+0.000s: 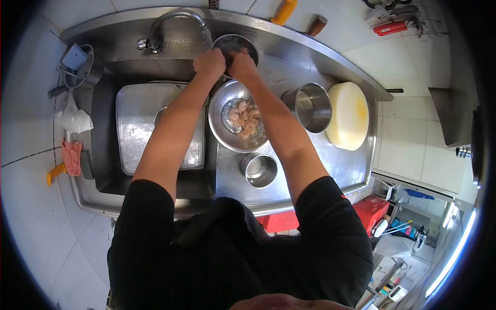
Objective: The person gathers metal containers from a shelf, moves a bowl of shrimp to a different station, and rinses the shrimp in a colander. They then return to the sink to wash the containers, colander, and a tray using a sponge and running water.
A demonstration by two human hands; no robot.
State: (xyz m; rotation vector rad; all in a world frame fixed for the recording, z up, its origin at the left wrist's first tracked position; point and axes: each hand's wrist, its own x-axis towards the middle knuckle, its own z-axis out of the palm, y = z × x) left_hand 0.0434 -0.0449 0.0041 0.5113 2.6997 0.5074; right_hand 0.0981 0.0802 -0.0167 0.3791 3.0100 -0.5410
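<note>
**Head view: two hands on a bowl under the tap**

The small round bowl [236,42], dark and dull, sits far back under the curved faucet [175,20]. Its near rim is hidden by the left hand [209,62] and right hand [242,64], both curled shut on it. Nearer, a shiny perforated steel colander [219,106] holds pale shrimp [244,118].

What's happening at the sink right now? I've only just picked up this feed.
A person at a steel sink holds a small round strainer under the tap. The left hand and right hand both grip its near edge. Just below them, a metal colander holds peeled shrimp. A larger pot, a smaller pot and a round pale cutting board sit to the right.
</note>
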